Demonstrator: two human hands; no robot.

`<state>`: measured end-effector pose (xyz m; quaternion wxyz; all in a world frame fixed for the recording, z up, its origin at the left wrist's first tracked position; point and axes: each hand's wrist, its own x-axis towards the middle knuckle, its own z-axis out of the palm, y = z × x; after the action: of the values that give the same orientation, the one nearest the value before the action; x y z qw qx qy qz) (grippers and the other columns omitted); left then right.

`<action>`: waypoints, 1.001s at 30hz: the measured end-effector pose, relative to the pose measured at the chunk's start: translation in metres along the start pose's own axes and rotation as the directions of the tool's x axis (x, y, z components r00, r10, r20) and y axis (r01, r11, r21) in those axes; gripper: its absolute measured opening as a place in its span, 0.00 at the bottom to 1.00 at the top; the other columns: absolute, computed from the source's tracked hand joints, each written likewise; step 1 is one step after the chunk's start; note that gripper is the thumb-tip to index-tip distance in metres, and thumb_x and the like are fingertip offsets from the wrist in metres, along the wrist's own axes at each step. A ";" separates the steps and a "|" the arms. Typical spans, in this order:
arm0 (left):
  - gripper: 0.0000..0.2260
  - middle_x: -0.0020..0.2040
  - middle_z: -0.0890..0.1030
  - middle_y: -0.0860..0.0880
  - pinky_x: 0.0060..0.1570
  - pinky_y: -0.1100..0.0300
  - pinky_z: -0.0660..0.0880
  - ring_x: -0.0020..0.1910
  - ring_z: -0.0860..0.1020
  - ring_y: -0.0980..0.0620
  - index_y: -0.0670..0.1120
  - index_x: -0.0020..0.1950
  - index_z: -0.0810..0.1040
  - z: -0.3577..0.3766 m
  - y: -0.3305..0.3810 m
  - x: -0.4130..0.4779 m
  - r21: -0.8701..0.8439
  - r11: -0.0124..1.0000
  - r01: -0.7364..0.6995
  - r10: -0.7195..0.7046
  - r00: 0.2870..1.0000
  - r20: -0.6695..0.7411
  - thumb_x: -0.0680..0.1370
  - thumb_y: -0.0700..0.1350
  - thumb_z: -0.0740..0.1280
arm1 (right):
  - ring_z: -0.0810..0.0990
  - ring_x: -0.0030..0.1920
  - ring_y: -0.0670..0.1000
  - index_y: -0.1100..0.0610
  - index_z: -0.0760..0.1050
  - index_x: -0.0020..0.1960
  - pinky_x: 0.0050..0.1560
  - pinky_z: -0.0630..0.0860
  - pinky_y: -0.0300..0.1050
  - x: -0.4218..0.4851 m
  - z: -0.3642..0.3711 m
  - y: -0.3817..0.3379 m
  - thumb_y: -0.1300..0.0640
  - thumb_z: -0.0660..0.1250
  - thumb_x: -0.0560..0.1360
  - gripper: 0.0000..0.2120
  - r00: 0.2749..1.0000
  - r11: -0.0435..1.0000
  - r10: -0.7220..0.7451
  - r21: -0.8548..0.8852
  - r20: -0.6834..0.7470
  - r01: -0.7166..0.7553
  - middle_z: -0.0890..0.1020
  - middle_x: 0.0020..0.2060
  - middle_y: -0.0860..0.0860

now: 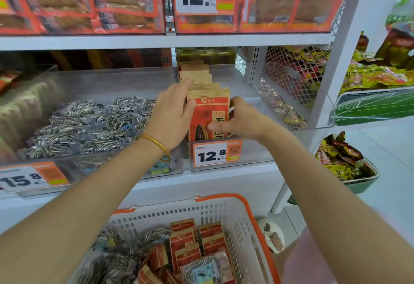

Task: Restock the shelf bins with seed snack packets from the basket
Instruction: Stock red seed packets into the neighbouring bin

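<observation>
As the red seed packet (208,118) stands upright, foremost in its row in the bin (253,153), we judge it light, flat and crinkly, best held by its side edges; our left hand (174,113) and right hand (242,120), fingers curled, each grip one edge, above the basket (246,216).

Bin floor (246,104) right of the packet row (199,79) lies open — shelf board (156,41) close overhead.
</observation>
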<state>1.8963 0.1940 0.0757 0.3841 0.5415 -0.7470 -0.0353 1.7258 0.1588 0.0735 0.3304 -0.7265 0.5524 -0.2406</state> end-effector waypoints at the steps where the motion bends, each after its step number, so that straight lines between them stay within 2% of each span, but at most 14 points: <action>1: 0.21 0.69 0.69 0.44 0.68 0.52 0.60 0.68 0.65 0.46 0.43 0.74 0.61 0.001 -0.001 0.000 0.024 1.000 0.006 -0.006 1.000 0.011 0.80 0.41 0.58 | 0.78 0.52 0.52 0.58 0.67 0.58 0.53 0.77 0.52 -0.002 -0.002 -0.001 0.49 0.74 0.69 0.25 0.999 1.000 -0.001 -0.008 -0.041 0.001 0.78 0.50 0.50; 4: 0.19 0.67 0.71 0.44 0.67 0.50 0.62 0.67 0.66 0.46 0.43 0.71 0.66 0.002 0.001 -0.003 0.133 0.991 -0.016 0.014 1.000 0.012 0.79 0.41 0.58 | 0.78 0.50 0.50 0.58 0.72 0.53 0.50 0.75 0.46 -0.006 0.003 -0.001 0.54 0.69 0.74 0.11 0.997 0.993 -0.059 -0.104 -0.039 0.055 0.79 0.48 0.50; 8: 0.22 0.64 0.73 0.43 0.65 0.47 0.65 0.65 0.68 0.44 0.41 0.66 0.71 0.002 -0.003 -0.008 0.295 0.955 -0.018 0.016 1.000 0.009 0.75 0.46 0.56 | 0.80 0.51 0.54 0.59 0.76 0.56 0.52 0.76 0.50 -0.004 0.014 0.001 0.54 0.66 0.76 0.11 0.997 0.964 -0.052 -0.257 0.054 0.065 0.82 0.50 0.54; 11: 0.24 0.65 0.73 0.43 0.65 0.47 0.65 0.66 0.67 0.44 0.40 0.67 0.71 0.003 -0.006 -0.011 0.344 0.938 -0.040 0.039 0.999 0.008 0.72 0.47 0.56 | 0.78 0.48 0.52 0.59 0.76 0.56 0.45 0.74 0.42 -0.010 0.012 0.000 0.53 0.65 0.77 0.12 0.996 0.974 -0.033 -0.219 0.088 0.052 0.82 0.51 0.54; 13: 0.26 0.67 0.70 0.42 0.67 0.48 0.63 0.67 0.65 0.44 0.40 0.69 0.68 0.003 -0.006 -0.015 0.312 0.949 -0.046 0.052 0.999 -0.013 0.72 0.46 0.57 | 0.78 0.50 0.50 0.58 0.74 0.58 0.46 0.75 0.42 -0.019 0.011 0.001 0.51 0.67 0.75 0.15 0.999 0.977 -0.044 -0.211 0.005 0.044 0.80 0.53 0.52; 15: 0.25 0.68 0.68 0.42 0.69 0.52 0.59 0.67 0.64 0.45 0.40 0.70 0.65 0.002 -0.003 -0.031 0.258 0.964 -0.064 0.090 0.992 -0.091 0.73 0.44 0.59 | 0.77 0.56 0.51 0.57 0.68 0.66 0.54 0.75 0.47 -0.041 0.011 0.002 0.52 0.68 0.75 0.22 0.981 0.982 -0.069 -0.188 -0.180 0.035 0.77 0.58 0.52; 16: 0.24 0.68 0.68 0.42 0.69 0.56 0.57 0.67 0.64 0.46 0.40 0.70 0.66 0.001 0.000 -0.043 0.225 0.971 -0.084 0.116 0.984 -0.136 0.74 0.43 0.60 | 0.76 0.57 0.50 0.56 0.66 0.69 0.56 0.74 0.46 -0.057 0.013 0.002 0.53 0.67 0.76 0.24 0.954 0.987 -0.099 -0.151 -0.282 0.057 0.76 0.59 0.51; 18: 0.21 0.67 0.69 0.43 0.69 0.60 0.56 0.67 0.65 0.47 0.41 0.68 0.68 0.001 0.005 -0.075 0.159 0.979 -0.130 0.157 0.973 -0.170 0.74 0.40 0.60 | 0.78 0.53 0.47 0.55 0.68 0.68 0.54 0.74 0.44 -0.090 0.019 0.005 0.57 0.65 0.77 0.20 0.884 0.978 -0.206 -0.107 -0.419 0.177 0.78 0.54 0.48; 19: 0.19 0.66 0.70 0.44 0.68 0.60 0.57 0.66 0.66 0.47 0.41 0.66 0.70 0.004 0.003 -0.094 0.138 0.979 -0.151 0.170 0.976 -0.137 0.74 0.39 0.60 | 0.79 0.50 0.47 0.54 0.71 0.65 0.52 0.75 0.44 -0.103 0.028 0.012 0.58 0.65 0.77 0.17 0.879 0.972 -0.234 -0.105 -0.416 0.209 0.79 0.51 0.47; 21: 0.16 0.64 0.72 0.44 0.64 0.57 0.61 0.62 0.69 0.46 0.42 0.62 0.73 0.012 -0.008 -0.133 0.129 0.975 -0.180 0.182 0.983 -0.001 0.75 0.40 0.59 | 0.79 0.46 0.49 0.54 0.76 0.60 0.49 0.76 0.46 -0.116 0.052 0.031 0.60 0.65 0.77 0.13 0.940 0.980 -0.193 -0.109 -0.283 0.169 0.80 0.45 0.46; 23: 0.14 0.62 0.74 0.44 0.59 0.53 0.67 0.58 0.71 0.46 0.44 0.59 0.75 0.022 -0.027 -0.166 0.142 0.974 -0.179 0.154 0.973 0.170 0.75 0.41 0.57 | 0.80 0.47 0.51 0.55 0.77 0.59 0.51 0.76 0.47 -0.110 0.079 0.058 0.60 0.63 0.77 0.11 0.995 0.982 -0.087 -0.172 -0.042 0.079 0.82 0.47 0.50; 25: 0.14 0.61 0.75 0.45 0.54 0.50 0.72 0.56 0.72 0.47 0.45 0.56 0.77 0.030 -0.046 -0.186 0.163 0.974 -0.155 0.099 0.946 0.309 0.75 0.42 0.56 | 0.80 0.50 0.52 0.56 0.76 0.59 0.53 0.75 0.45 -0.092 0.108 0.086 0.60 0.61 0.78 0.11 0.986 0.961 0.039 -0.277 0.160 0.007 0.82 0.52 0.52; 27: 0.14 0.58 0.77 0.46 0.52 0.51 0.74 0.54 0.72 0.49 0.46 0.53 0.79 0.034 -0.061 -0.195 0.194 0.972 -0.133 0.047 0.917 0.397 0.75 0.43 0.55 | 0.79 0.53 0.53 0.58 0.77 0.58 0.54 0.73 0.45 -0.073 0.138 0.119 0.60 0.60 0.78 0.11 0.957 0.933 0.177 -0.348 0.230 -0.089 0.81 0.54 0.54; 30: 0.16 0.55 0.79 0.45 0.52 0.51 0.75 0.53 0.76 0.46 0.45 0.49 0.81 0.038 -0.077 -0.200 0.231 0.970 -0.080 -0.034 0.891 0.452 0.75 0.45 0.54 | 0.78 0.52 0.57 0.62 0.78 0.54 0.50 0.73 0.47 -0.058 0.177 0.169 0.63 0.60 0.76 0.10 0.902 0.872 0.366 -0.424 0.229 -0.246 0.81 0.52 0.58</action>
<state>1.9568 0.3163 -0.0941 0.1307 0.5522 -0.8209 -0.0643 1.7282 0.2234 -0.1695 0.2961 -0.7070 0.6409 0.0426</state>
